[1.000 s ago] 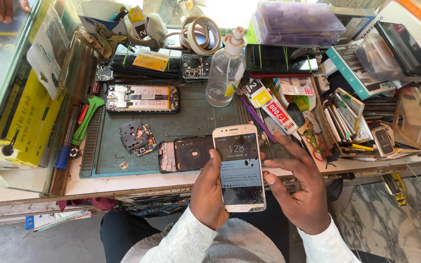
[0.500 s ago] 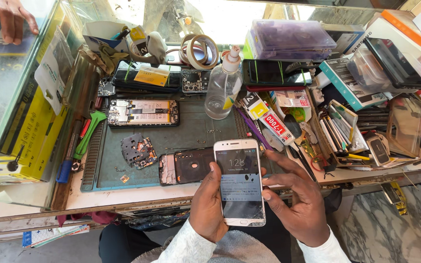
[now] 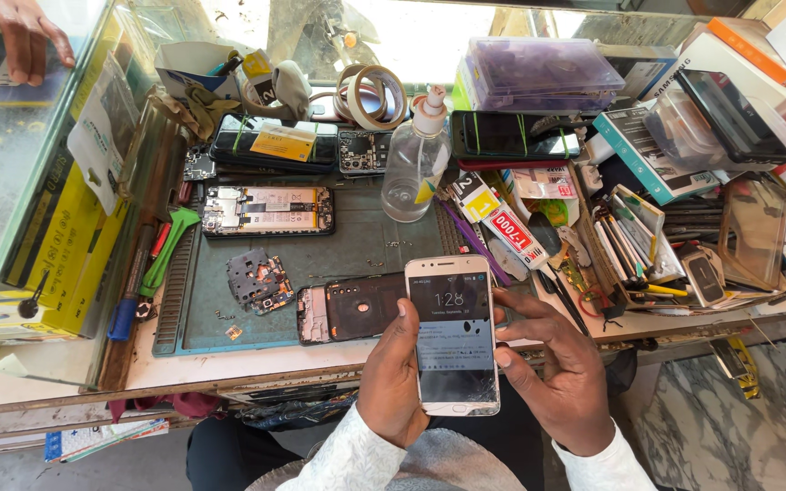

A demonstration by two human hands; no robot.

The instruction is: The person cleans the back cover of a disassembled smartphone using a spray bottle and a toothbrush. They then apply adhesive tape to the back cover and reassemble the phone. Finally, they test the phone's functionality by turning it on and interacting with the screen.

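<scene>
A gold-framed smartphone point(image 3: 453, 335) with a lit, cracked screen is upright over my lap, at the front edge of the workbench. My left hand point(image 3: 395, 378) grips its left side, thumb on the edge of the glass. My right hand point(image 3: 557, 371) holds the right side, thumb touching the screen's right edge. Just left of the phone, a dark phone back shell point(image 3: 349, 309) lies on the grey-green work mat point(image 3: 366, 245). A loose circuit board point(image 3: 259, 278) and an opened phone with bare internals point(image 3: 267, 210) also rest on the mat.
A clear spray bottle point(image 3: 416, 159), tape rolls point(image 3: 370, 95), glue tubes point(image 3: 500, 218), a purple parts box point(image 3: 541, 73), stacked phones and packaging crowd the bench's back and right. Tools point(image 3: 161, 255) lie along the mat's left. Another person's hand point(image 3: 11, 32) rests on the glass counter, top left.
The phone and both hands have stayed almost still; the view has tilted slightly. The other person's hand on the glass counter has come further into view.
</scene>
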